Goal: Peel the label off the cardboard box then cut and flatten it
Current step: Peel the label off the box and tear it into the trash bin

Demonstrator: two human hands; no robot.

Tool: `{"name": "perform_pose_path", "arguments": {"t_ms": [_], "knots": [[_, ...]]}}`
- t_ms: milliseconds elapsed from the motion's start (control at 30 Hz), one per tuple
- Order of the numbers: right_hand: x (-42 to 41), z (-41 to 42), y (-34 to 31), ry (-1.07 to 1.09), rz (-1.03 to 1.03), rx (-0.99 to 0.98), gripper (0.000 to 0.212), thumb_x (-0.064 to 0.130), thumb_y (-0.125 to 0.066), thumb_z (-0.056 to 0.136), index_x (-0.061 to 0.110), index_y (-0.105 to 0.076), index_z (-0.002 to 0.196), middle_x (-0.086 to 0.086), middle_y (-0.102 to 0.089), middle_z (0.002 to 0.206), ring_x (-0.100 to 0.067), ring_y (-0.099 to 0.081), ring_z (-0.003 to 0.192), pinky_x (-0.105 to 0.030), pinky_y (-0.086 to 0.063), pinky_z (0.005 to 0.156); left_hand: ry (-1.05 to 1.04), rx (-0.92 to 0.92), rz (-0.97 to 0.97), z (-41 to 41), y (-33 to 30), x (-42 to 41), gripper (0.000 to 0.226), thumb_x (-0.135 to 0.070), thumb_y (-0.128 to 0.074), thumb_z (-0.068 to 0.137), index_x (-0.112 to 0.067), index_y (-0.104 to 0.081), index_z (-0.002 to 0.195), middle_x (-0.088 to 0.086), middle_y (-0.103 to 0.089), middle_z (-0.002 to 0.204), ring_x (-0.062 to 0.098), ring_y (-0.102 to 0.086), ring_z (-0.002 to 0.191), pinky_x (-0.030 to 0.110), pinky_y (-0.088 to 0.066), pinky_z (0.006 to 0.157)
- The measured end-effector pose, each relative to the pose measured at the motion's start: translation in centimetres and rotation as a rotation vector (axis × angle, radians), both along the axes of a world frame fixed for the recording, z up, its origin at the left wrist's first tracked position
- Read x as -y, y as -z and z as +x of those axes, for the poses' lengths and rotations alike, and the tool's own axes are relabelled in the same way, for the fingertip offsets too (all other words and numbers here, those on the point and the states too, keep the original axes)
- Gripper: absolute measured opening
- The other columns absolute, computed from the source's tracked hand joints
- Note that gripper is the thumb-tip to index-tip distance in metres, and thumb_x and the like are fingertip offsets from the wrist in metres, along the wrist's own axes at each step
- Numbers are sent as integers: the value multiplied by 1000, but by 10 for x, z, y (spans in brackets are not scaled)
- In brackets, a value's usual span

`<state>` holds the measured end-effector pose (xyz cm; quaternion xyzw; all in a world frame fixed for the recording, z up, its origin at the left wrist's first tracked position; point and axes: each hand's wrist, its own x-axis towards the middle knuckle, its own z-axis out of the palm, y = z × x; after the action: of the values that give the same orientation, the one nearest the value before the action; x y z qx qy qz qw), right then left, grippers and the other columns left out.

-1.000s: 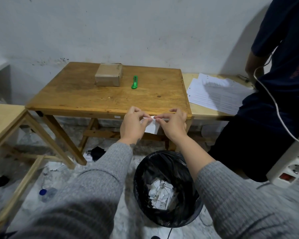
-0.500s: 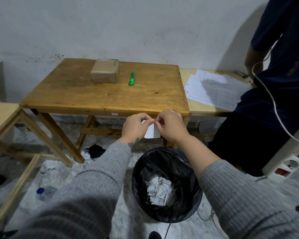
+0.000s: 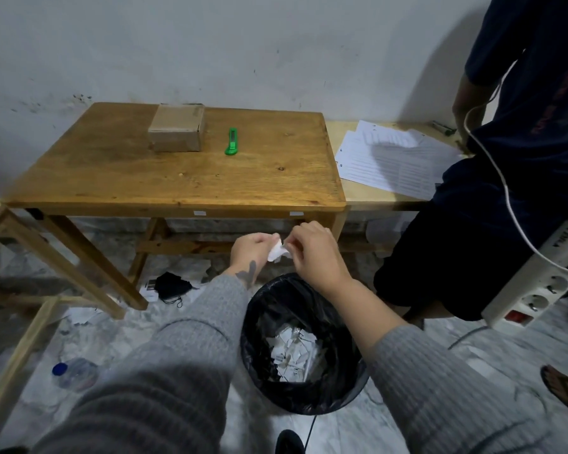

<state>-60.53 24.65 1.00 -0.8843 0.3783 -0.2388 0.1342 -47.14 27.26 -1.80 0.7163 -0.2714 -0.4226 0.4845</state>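
1. The left hand (image 3: 254, 249) and right hand (image 3: 312, 250) are both pinching a crumpled white label (image 3: 277, 252) between curled fingertips, the two hands nearly touching over the paper.
2. Directly below, at 6 o'clock from the hands, a black-lined bin (image 3: 351, 381) is holding white paper scraps.
3. At 11 o'clock from the hands, the cardboard box (image 3: 176, 132) is sitting closed at the far side of the wooden table (image 3: 177, 178), with a green utility knife (image 3: 232, 141) lying just beside it at its 3 o'clock, apart from it.
4. The step looks like disposal of the peeled label; cutting is not yet begun. The next move probably calls for letting the paper fall into the bin, then reaching to the table for knife and box.
5. Compared with half a second ago, the label is looking more scrunched, where it was hanging flatter, and the hands are sitting lower below the table edge.
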Motion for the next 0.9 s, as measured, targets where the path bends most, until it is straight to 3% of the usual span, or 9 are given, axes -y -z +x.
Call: {"name": "perform_pose_path", "arguments": {"t_ms": [200,333,533,633,733,833,900], "knots": [[11,-11,3,174,202,140,10,14,-62,86,18,-71,82,7,-65,82,-8,-51,84,-28,-43,79,-52,92,-58,-5,3,8,12,-31,-71,84,-23,-73,74,-3,-73,84,14,-66,85,30,-53,77],[19,-36,10,323,307,176,14,12,-61,85,20,-69,77,5,-67,81,-13,-60,85,-26,-45,75,-202,202,-1,12,9,-2,14,-29,-64,89,-19,-70,83,0,-71,95,16,-63,90,34,-52,81],[22,-43,5,244,610,296,21,16,-58,92,20,-71,107,6,-67,109,-7,-54,106,-26,-43,94,137,228,-59,-10,14,2,12,-27,-63,89,-19,-71,91,-4,-68,94,13,-61,89,30,-50,79],[23,-41,18,238,704,321,26,12,-66,86,22,-71,109,6,-68,93,-7,-60,89,-24,-46,84,181,199,-112,-30,22,1,13,-28,-65,89,-18,-72,92,-3,-70,90,12,-61,86,24,-47,74],[24,-49,39,332,713,315,23,9,-72,79,19,-72,100,8,-65,78,-6,-59,73,-21,-45,72,242,120,-96,-38,34,-2,17,-34,-66,87,-19,-74,91,-6,-72,94,10,-63,92,26,-49,81],[22,-57,63,413,700,250,9,15,-72,80,19,-74,87,5,-70,83,-8,-64,79,-20,-44,69,326,68,-42,-50,51,-6,10,-37,-70,83,-29,-74,84,-7,-73,89,10,-66,91,29,-51,85],[20,-62,82,427,725,207,10,18,-71,82,17,-75,91,2,-74,90,-9,-65,84,-20,-46,72,374,86,-14,-58,64,-7,11,-40,-71,81,-30,-75,84,-9,-74,84,8,-66,87,28,-52,82]]}}
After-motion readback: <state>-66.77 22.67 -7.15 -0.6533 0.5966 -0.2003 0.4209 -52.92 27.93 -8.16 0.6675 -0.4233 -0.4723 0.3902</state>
